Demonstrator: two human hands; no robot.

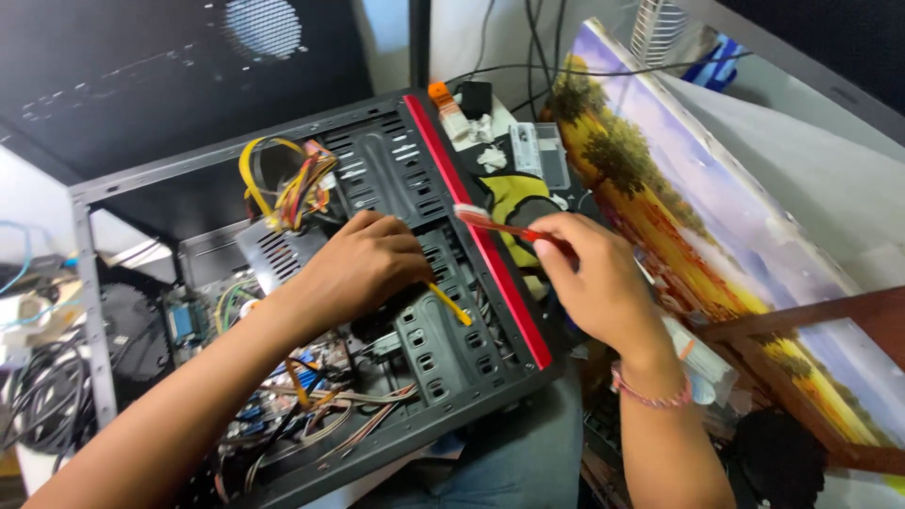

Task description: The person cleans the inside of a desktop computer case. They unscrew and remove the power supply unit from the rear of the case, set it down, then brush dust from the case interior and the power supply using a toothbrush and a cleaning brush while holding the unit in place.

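Head view. We look down on an open black computer case (pixel 396 311) lying on its side among clutter: a framed landscape painting (pixel 716 217) leans at the far right, dark cables (pixel 38 396) pile up at the left, and small plastic parts (pixel 537 151) sit beyond the case. The counter beneath is hidden.

Our left hand (pixel 363 269) rests on the perforated metal drive bay (pixel 424 330), its fingers (pixel 405 256) curled down against the sheet metal; whether they pinch anything we cannot tell. A yellow cable (pixel 451 303) emerges just below these fingers, and a bundle of yellow and red wires (pixel 292 188) lies above the hand.

Our right hand (pixel 603 283) has its fingers (pixel 556 247) closed on the red handle of a toothbrush (pixel 495 224). The white bristle head points toward the left hand and sits over the case's glossy red trim strip (pixel 485 245), between the two hands.

A pink beaded bracelet (pixel 650 396) circles the right wrist. A yellow cloth (pixel 514 203) lies just beyond the brush.
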